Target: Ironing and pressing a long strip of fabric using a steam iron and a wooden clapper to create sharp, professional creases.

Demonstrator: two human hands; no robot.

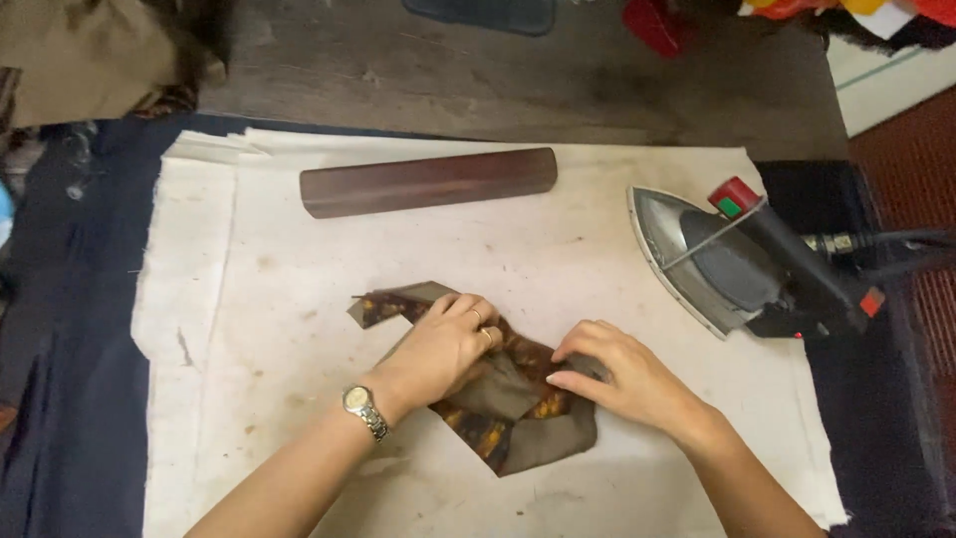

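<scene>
Under both grips, matt olive cloth piece point(518, 418) with patterned brown lining; beneath it, stained rough white cloth cover point(299, 319) — beyond, glossy smooth wooden block point(428, 182); right, shiny metal-soled iron point(717, 259).
</scene>
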